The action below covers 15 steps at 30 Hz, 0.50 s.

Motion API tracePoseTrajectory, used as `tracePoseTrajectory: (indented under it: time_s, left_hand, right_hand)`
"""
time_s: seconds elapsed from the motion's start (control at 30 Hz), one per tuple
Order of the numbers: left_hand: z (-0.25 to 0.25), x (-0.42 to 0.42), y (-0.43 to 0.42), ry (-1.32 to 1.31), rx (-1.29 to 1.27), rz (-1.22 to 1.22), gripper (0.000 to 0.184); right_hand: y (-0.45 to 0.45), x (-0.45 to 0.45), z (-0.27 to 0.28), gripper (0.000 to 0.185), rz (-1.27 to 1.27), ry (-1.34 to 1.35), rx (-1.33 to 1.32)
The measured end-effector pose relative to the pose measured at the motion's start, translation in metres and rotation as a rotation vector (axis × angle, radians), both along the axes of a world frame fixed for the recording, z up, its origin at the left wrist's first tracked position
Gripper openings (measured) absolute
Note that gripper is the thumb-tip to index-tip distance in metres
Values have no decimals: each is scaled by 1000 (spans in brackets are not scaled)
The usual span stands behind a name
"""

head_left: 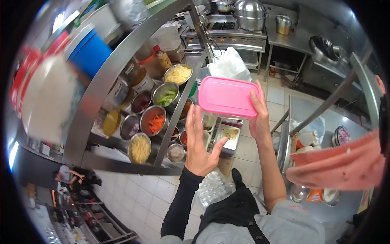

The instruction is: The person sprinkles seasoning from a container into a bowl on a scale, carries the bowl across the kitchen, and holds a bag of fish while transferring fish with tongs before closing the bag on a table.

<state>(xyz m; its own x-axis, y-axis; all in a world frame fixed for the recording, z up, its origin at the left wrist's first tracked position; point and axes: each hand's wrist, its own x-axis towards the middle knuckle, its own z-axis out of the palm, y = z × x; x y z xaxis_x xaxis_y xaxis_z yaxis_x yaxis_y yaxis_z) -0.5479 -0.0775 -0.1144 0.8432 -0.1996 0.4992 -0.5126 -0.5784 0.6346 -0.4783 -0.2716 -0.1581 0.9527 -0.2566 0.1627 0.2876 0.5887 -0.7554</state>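
A rectangular food container with a pink lid (228, 96) is held up in front of me. My right hand (258, 112) grips its right end, thumb on top of the lid and fingers around the side. Just below the container's left end is my left hand (202, 146), with a black sleeve on its forearm. Its fingers are stretched out and the thumb stands apart, with nothing in the hand. Whether its fingertips touch the container I cannot tell. The container's contents are hidden under the lid.
Left of me, a metal shelf (109, 57) holds bowls of shredded carrot (156, 123), sliced greens (167, 97) and noodles (139, 149). A stove (223, 37) stands ahead. A pink cloth (337, 162) hangs at right. A plastic bag (215, 187) lies low near my feet. Another person (67, 175) is far left.
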Motion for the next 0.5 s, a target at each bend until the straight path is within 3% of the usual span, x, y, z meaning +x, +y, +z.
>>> tracePoseTrajectory:
  time_s: [0.03,0.07,0.13,0.27,0.3,0.4,0.47,0.5]
  left_hand:
    - [5,17,-8,68,-94,26,108]
    - [12,37,-16,187,-336,-25,107]
    - [10,85,-25,235,-574,-197,100]
    - [12,154,-27,390,-330,-300,96]
    - [12,167,-30,397,-225,-222,92]
    - [39,239,-28,-20,189,-98,89]
    - [63,299,-28,-201,362,167,78]
    - [71,335,-24,-197,419,266,83]
  right_hand:
    - [-2,17,0,76,14,-30,-17]
    - [-3,32,1,76,28,-59,-36]
    - [-7,48,-3,76,104,-39,46]
    - [-24,80,-28,76,61,49,122]
    - [-31,87,-32,76,32,72,125]
    - [-50,105,-42,75,-29,126,151]
    - [-57,111,-44,75,-97,126,89]
    - [-59,113,-45,75,-127,124,54]
